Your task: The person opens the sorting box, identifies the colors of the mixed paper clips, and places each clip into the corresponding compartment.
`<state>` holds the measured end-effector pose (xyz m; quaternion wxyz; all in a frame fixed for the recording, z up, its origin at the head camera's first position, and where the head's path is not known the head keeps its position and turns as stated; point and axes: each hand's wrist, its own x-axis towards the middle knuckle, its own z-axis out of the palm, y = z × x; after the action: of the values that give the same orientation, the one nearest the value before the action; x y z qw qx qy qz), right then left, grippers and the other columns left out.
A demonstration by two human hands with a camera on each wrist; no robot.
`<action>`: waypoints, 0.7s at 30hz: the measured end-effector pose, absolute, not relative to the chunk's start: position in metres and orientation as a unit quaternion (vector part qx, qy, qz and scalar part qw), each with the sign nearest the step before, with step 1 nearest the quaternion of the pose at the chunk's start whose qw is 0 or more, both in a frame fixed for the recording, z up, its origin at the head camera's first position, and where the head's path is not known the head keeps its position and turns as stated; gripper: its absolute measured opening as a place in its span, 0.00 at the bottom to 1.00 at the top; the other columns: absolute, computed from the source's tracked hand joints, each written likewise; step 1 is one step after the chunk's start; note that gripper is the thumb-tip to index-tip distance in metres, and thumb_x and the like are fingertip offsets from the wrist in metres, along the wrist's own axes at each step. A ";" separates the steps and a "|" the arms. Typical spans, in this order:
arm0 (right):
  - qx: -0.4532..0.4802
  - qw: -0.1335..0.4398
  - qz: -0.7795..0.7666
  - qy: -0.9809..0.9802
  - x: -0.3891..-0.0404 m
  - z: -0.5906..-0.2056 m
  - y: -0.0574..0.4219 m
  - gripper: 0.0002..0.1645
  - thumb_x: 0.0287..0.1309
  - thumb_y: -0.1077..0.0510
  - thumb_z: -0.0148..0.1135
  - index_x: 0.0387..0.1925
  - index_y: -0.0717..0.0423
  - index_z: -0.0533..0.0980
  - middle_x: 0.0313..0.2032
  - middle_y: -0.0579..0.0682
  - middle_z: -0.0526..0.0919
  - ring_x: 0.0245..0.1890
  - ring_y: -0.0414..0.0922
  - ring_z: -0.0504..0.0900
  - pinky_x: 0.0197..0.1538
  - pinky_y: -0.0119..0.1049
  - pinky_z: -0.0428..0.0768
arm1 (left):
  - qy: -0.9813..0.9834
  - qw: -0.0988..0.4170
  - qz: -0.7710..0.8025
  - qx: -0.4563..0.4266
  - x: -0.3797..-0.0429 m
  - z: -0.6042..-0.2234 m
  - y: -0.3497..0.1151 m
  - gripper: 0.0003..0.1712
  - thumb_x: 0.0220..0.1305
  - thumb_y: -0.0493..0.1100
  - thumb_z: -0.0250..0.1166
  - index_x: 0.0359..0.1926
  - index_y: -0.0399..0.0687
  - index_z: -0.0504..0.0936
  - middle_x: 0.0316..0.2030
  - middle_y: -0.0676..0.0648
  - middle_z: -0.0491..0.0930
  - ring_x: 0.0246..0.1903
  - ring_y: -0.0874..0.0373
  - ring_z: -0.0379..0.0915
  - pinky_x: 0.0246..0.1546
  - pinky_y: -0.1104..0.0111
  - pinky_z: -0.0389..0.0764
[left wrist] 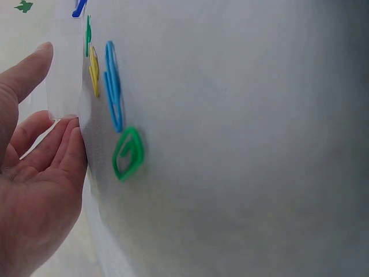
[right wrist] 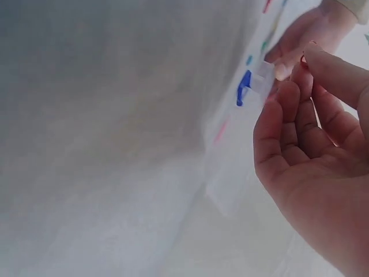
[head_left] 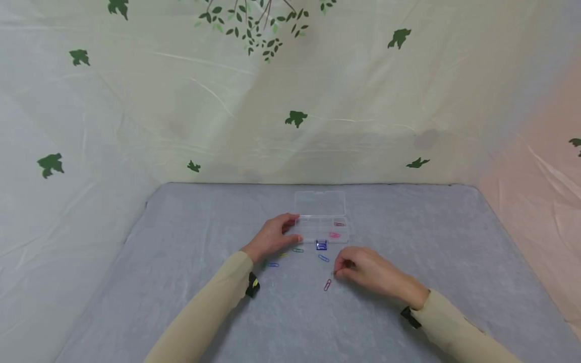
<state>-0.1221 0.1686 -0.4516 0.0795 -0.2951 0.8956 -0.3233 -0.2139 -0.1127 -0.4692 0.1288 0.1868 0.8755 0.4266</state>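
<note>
A clear plastic divided box (head_left: 317, 236) stands with its lid (head_left: 320, 203) folded back. At its left end, my left hand (head_left: 271, 236) holds it, thumb at the front corner and fingers toward the back. My right hand (head_left: 369, 269) pinches a small red paper clip (right wrist: 303, 59) between thumb and fingertip, just in front of the box. A red paper clip (head_left: 339, 224) and pink paper clips (head_left: 334, 235) lie in right-hand compartments. A dark blue square piece (head_left: 321, 245) sits at the box's front edge. Below the right fingertips lies another red paper clip (head_left: 327, 285).
Loose on the grey cloth-covered table (head_left: 181, 302) are a blue paper clip (head_left: 324, 258), a green one (head_left: 298, 250), a yellow one (left wrist: 94, 71), a lighter blue one (left wrist: 113, 86) and another green one (left wrist: 128, 154) by the left wrist. A leaf-patterned curtain (head_left: 354, 151) rises behind.
</note>
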 end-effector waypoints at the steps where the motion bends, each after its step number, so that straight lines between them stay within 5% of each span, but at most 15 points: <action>1: -0.294 0.075 -0.326 0.895 -0.122 -0.451 0.169 0.07 0.62 0.62 0.73 0.34 0.46 0.83 0.32 0.35 0.81 0.33 0.33 0.77 0.38 0.31 0.81 | 0.875 0.129 0.427 0.186 -0.214 -0.469 -0.113 0.37 0.68 0.47 0.73 0.72 0.41 0.71 0.68 0.39 0.74 0.68 0.45 0.71 0.70 0.55 0.71; 21: -0.242 -0.035 -0.367 0.897 -0.133 -0.427 0.176 0.07 0.63 0.66 0.72 0.42 0.55 0.86 0.38 0.40 0.87 0.37 0.39 0.82 0.41 0.37 0.85 | 0.876 0.124 0.427 0.189 -0.214 -0.469 -0.112 0.37 0.67 0.46 0.73 0.72 0.41 0.71 0.67 0.39 0.75 0.67 0.45 0.71 0.70 0.55 0.71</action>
<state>-0.1326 0.1755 -0.4268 -0.0353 -0.2425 0.8974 -0.3670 -0.2141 -0.1123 -0.4691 0.1237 0.1890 0.8756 0.4270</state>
